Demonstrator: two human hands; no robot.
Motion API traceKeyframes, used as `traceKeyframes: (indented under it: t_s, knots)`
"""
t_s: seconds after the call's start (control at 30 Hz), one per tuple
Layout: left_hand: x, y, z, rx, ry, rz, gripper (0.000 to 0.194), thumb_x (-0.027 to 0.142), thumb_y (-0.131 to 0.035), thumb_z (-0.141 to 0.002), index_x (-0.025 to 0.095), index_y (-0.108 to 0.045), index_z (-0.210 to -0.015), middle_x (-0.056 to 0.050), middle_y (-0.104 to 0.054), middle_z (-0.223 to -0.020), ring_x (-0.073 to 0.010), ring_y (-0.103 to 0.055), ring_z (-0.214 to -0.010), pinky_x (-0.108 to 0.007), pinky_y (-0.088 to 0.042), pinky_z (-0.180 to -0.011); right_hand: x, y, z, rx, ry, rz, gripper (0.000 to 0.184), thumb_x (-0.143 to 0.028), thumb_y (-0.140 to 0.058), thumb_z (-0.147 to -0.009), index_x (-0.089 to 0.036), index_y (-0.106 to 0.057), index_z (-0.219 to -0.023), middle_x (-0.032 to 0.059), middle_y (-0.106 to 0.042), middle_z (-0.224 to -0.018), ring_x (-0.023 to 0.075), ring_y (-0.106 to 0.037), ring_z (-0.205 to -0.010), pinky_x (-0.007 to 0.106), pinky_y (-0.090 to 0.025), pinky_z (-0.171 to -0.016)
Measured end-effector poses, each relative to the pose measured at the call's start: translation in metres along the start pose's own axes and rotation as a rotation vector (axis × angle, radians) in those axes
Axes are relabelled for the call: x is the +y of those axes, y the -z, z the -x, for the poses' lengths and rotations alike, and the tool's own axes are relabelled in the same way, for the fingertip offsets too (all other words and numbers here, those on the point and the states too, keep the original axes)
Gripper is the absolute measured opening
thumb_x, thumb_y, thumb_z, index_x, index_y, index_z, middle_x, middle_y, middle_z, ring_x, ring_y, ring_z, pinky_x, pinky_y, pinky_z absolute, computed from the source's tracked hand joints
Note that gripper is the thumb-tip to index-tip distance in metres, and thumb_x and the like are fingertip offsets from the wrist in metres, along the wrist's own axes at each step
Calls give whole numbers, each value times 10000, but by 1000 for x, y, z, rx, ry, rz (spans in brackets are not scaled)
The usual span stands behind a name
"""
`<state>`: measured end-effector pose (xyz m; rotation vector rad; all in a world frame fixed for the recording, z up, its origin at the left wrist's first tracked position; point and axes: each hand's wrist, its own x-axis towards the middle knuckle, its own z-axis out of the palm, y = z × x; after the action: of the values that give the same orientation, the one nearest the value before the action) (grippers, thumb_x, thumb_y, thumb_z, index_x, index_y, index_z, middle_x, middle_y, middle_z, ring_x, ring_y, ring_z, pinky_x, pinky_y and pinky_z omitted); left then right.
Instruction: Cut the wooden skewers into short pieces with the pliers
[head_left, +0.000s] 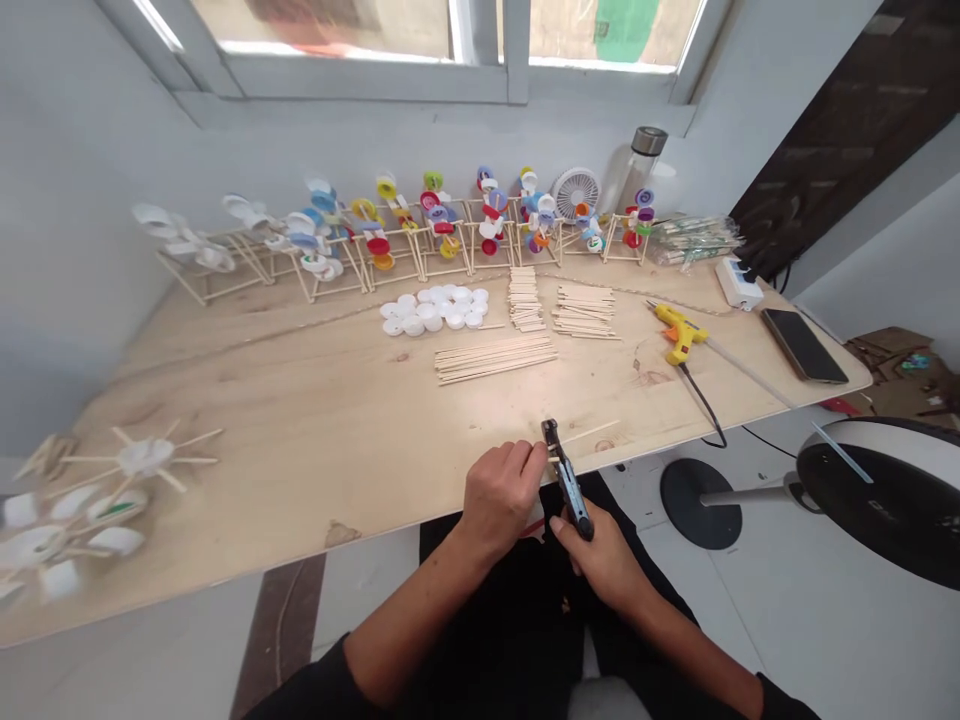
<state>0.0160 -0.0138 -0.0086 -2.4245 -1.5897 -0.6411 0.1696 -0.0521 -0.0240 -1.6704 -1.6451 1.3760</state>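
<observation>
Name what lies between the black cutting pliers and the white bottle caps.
In the head view, a flat bundle of wooden craft sticks lies on the plywood tabletop between the black cutting pliers and the white bottle caps.

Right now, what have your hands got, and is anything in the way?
Left hand pinching thin wooden craft stick. Right hand gripping black-handled cutting pliers on it. Pale plywood table edge alongside.

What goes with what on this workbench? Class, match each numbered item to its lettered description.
1. Left hand
2. Right hand
3. Yellow hot glue gun
4. White bottle caps

A. Gripping black-handled pliers
B. Clustered on the plywood tabletop
C. Lying with a black cord running off the table edge
D. Pinching a wooden stick

Pairs: 1-D, 2-A, 3-C, 4-B
</observation>
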Motion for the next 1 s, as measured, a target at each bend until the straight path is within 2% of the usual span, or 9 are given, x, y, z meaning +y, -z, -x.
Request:
traceKeyframes:
  t_s: [0.3,0.5,0.73,0.9,1.0]
  knots:
    - [-12,-12,5,109,-141,108,218,107,-400,-853,133,-531,-1027,-80,-636,-771,-158,-558,-663,-289,-421,-615,-8,2,10,-41,-54,-119,89,-254,-538,-762,-193,-489,-719,-73,-445,-526,98,-448,-453,212,-351,-480]
    - [-15,-10,2,44,-171,123,216,119,-397,-861,135,-550,-1011,-74,-638,-766,-154,-562,-661,-280,-438,-613,-8,2,13,-117,-87,-216,86,-259,-485,-797,-197,-477,-738,-91,-408,-478,94,-431,-413,212,-353,-475]
    - [-8,3,-3,-10,-72,232,226,119,-360,-869,135,-573,-942,-41,-605,-661,-135,-563,-615,-232,-425,-570,-8,9,10,-18,-41,-15,69,-245,-507,-776,-196,-498,-728,-49,-495,-586,113,-481,-523,219,-370,-529]
    - [-8,13,-5,-49,34,474,182,184,-401,-868,156,-574,-914,-29,-643,-735,-119,-591,-638,-204,-434,-576,-12,13,13,15,9,108,73,-261,-492,-783,-206,-478,-736,-21,-562,-644,144,-534,-607,232,-382,-584]
    - [-9,23,-8,-135,109,594,185,207,-400,-870,166,-580,-873,-11,-631,-692,-105,-576,-598,-190,-417,-555,-15,14,13,23,36,150,81,-277,-488,-787,-211,-465,-747,-18,-569,-642,151,-545,-603,233,-380,-581]
